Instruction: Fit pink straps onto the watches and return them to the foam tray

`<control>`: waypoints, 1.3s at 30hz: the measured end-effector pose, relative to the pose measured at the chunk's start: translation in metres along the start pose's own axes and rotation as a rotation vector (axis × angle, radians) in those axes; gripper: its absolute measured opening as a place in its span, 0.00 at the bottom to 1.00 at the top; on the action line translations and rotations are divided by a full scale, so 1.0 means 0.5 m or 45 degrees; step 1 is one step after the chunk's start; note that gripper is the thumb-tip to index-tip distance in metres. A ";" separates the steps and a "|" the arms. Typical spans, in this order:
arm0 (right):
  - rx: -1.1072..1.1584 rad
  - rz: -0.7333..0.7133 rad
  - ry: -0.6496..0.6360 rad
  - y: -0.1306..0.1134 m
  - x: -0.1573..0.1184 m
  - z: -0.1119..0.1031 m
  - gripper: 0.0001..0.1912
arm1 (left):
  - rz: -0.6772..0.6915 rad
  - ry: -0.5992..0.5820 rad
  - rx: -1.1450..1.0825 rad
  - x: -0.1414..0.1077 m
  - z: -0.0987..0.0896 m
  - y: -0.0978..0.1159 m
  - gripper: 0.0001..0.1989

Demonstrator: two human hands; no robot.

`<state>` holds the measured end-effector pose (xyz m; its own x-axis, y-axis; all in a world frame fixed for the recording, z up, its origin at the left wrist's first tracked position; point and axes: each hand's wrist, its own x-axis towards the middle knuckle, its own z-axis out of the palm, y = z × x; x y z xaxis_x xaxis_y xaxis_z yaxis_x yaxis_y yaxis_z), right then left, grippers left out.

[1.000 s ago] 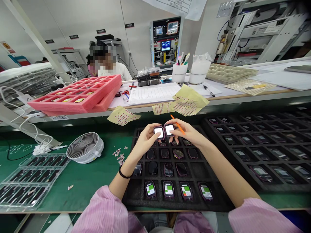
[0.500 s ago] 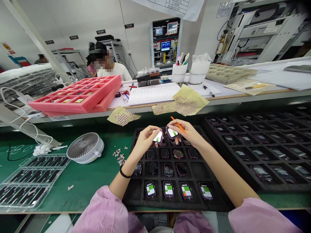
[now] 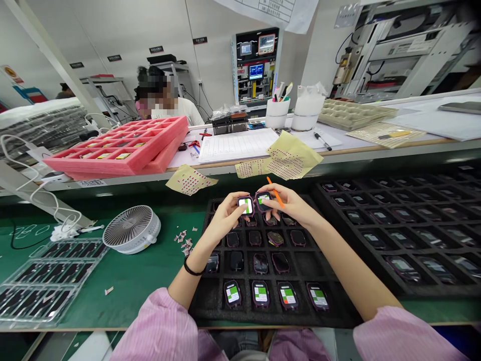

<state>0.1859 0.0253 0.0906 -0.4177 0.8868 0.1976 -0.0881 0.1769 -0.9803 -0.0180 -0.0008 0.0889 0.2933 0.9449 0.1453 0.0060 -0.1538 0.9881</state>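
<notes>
Two smartwatch bodies are held side by side above the far part of a black foam tray (image 3: 311, 314). My left hand (image 3: 228, 214) is closed on the left smartwatch (image 3: 246, 206), its thumb on the lit white and green screen. My right hand (image 3: 291, 204) grips the right smartwatch (image 3: 263, 200), whose screen is also lit, along with a slim orange stick (image 3: 276, 193) that slants up between the fingers. In the tray's near row lie several watches with lit screens, such as the lit watch (image 3: 260, 294). Watches with dark screens (image 3: 237, 260) fill pockets behind them.
A second black foam tray (image 3: 363, 273) of watches stands on the right. To the left are a small fan (image 3: 131, 229), scraps (image 3: 185, 243) and a clear plastic tray (image 3: 71, 278). The shelf ahead bears pink foam trays (image 3: 124, 150); yellow dotted sheets (image 3: 295, 155) hang off its edge.
Both watches have tilted a little and their screens face me more. The left thumb has moved onto its screen. The orange stick has turned slightly more upright.
</notes>
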 end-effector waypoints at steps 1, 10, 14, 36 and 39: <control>-0.004 -0.005 0.004 0.000 0.000 -0.001 0.20 | 0.008 -0.015 0.004 -0.001 -0.001 -0.002 0.22; -0.033 0.000 0.096 -0.003 0.001 0.005 0.16 | -0.005 0.024 0.044 0.001 -0.002 0.001 0.19; -0.046 -0.002 0.065 0.000 0.001 0.005 0.15 | -0.013 0.046 0.053 0.003 -0.003 0.004 0.15; -0.027 0.000 0.103 0.002 0.001 0.001 0.17 | 0.020 -0.020 0.049 0.001 -0.005 0.001 0.24; -0.037 0.003 0.109 0.005 0.002 0.000 0.16 | 0.026 0.042 0.021 0.003 -0.004 0.003 0.22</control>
<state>0.1852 0.0267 0.0885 -0.3390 0.9203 0.1954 -0.0604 0.1860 -0.9807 -0.0193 0.0012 0.0908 0.2616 0.9506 0.1671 0.0163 -0.1774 0.9840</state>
